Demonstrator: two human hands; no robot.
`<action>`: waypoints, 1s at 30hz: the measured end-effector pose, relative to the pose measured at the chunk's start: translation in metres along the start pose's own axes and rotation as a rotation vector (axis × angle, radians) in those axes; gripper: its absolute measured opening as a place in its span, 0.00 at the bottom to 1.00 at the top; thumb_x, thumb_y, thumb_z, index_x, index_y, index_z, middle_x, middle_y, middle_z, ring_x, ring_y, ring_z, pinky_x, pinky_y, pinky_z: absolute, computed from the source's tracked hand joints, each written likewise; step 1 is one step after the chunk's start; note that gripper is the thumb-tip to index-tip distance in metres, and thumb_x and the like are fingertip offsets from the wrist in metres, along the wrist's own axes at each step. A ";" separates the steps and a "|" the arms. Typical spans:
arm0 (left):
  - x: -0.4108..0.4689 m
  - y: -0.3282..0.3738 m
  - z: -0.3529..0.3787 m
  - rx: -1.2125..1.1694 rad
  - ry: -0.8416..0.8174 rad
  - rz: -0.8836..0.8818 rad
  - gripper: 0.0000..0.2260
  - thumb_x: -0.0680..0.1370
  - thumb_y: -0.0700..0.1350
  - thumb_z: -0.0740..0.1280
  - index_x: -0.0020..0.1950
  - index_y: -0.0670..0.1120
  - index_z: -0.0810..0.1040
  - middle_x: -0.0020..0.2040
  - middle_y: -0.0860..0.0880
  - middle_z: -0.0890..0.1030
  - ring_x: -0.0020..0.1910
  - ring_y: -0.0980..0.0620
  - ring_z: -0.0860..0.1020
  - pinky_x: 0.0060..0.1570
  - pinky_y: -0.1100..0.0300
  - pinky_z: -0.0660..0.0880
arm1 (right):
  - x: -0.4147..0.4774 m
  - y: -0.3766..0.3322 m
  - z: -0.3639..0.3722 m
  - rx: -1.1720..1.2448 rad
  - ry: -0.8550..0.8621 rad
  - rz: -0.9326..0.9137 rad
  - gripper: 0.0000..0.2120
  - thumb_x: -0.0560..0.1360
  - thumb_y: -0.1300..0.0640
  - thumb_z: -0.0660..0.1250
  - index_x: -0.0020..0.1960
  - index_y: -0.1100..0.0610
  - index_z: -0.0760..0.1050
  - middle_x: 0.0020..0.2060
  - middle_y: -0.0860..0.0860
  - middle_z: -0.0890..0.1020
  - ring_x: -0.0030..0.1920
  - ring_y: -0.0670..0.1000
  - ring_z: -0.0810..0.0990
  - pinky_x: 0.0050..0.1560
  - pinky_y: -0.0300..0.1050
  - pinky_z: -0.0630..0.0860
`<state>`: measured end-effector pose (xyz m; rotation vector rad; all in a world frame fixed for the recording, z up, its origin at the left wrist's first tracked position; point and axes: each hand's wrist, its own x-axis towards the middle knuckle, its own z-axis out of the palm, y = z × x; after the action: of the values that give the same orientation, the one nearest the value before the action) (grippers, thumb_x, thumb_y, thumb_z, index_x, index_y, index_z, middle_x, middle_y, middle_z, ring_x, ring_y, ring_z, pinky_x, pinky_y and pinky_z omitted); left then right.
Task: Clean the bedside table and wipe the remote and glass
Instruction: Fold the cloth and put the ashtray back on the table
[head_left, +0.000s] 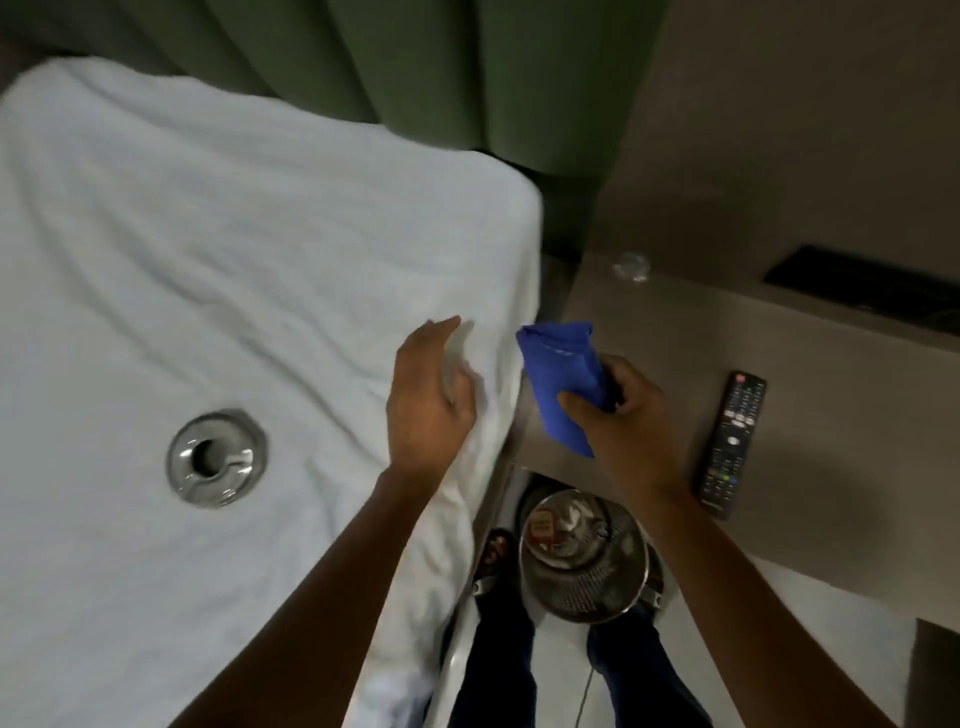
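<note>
The brown bedside table (810, 395) stands to the right of the bed. A black remote (732, 441) lies on it near its front edge. At the table's far corner sits a clear glass (631, 267), blurred. My right hand (623, 410) is closed on a folded blue cloth (563, 379), held above the table's left part. Over the bed's right edge my left hand (428, 405) hovers with fingers apart and nothing in it.
A white bed (208, 260) fills the left, with a metal ashtray (217, 457) lying on the sheet. A mesh waste bin (584, 561) with rubbish stands on the floor between my feet. Green curtains (441, 67) hang behind; a dark vent (862, 283) sits on the wall.
</note>
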<state>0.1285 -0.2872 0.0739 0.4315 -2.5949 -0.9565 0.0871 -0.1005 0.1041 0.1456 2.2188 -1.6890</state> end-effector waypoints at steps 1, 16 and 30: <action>-0.003 -0.017 -0.028 0.105 0.034 0.019 0.20 0.76 0.41 0.66 0.68 0.42 0.74 0.66 0.44 0.77 0.68 0.45 0.72 0.71 0.59 0.65 | -0.006 -0.010 0.019 -0.040 -0.039 -0.054 0.14 0.70 0.66 0.70 0.54 0.56 0.77 0.44 0.53 0.82 0.43 0.47 0.80 0.42 0.39 0.76; -0.014 -0.135 -0.181 0.068 -0.185 -0.997 0.15 0.65 0.60 0.73 0.45 0.53 0.80 0.47 0.51 0.81 0.49 0.47 0.81 0.48 0.50 0.82 | -0.062 -0.024 0.148 -0.315 -0.248 -0.365 0.20 0.67 0.68 0.66 0.56 0.52 0.75 0.47 0.49 0.79 0.47 0.50 0.77 0.48 0.41 0.75; -0.036 -0.080 -0.131 -0.912 -0.301 -1.095 0.11 0.81 0.38 0.61 0.56 0.39 0.82 0.47 0.43 0.87 0.46 0.48 0.86 0.45 0.57 0.84 | -0.071 -0.024 0.168 -0.586 -0.370 -0.590 0.24 0.72 0.68 0.60 0.67 0.57 0.72 0.70 0.52 0.71 0.74 0.53 0.61 0.72 0.53 0.58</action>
<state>0.2280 -0.4046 0.1064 1.5259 -1.6456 -2.4858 0.1817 -0.2579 0.1115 -0.9601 2.4693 -1.0753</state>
